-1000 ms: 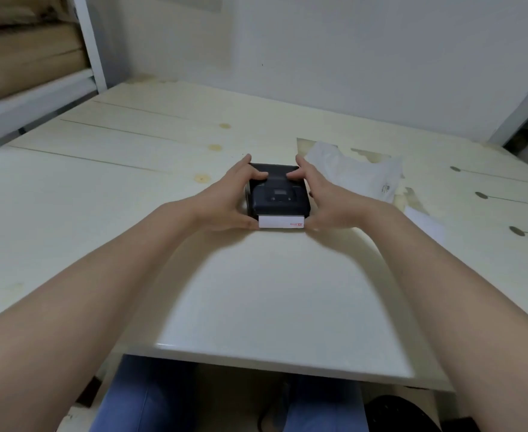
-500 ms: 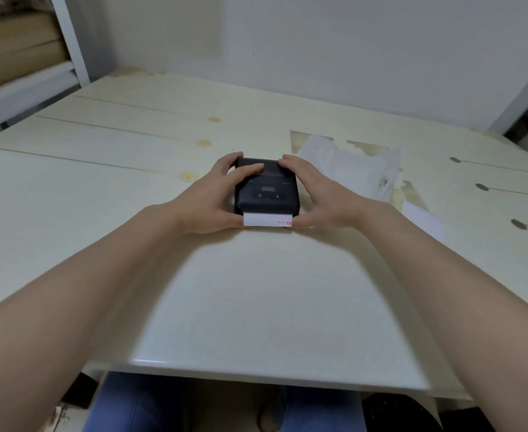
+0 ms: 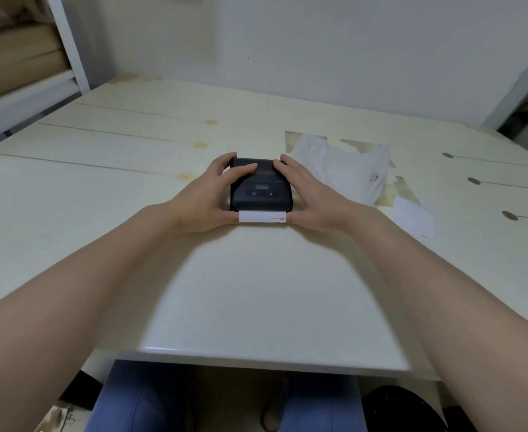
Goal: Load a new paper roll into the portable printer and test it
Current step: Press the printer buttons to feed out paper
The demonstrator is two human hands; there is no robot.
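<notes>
Printer (image 3: 260, 190), paper strip (image 3: 262, 217) poking out its front, is grasped by left hand (image 3: 205, 198) and right hand (image 3: 312, 198).

Black printer (image 3: 260, 190), paper strip (image 3: 262, 217) protruding

Near side: bare table (image 3: 256, 291) runs from its front edge to the printer (image 3: 261, 191), between the forearms.
Printer's sides: left hand (image 3: 203, 198) and right hand (image 3: 315, 198) grip them, blocking both.
Right: plastic bag (image 3: 343, 169) and paper slip (image 3: 412, 216) lie near the right hand.
Far left: shelf post (image 3: 66, 42).
</notes>
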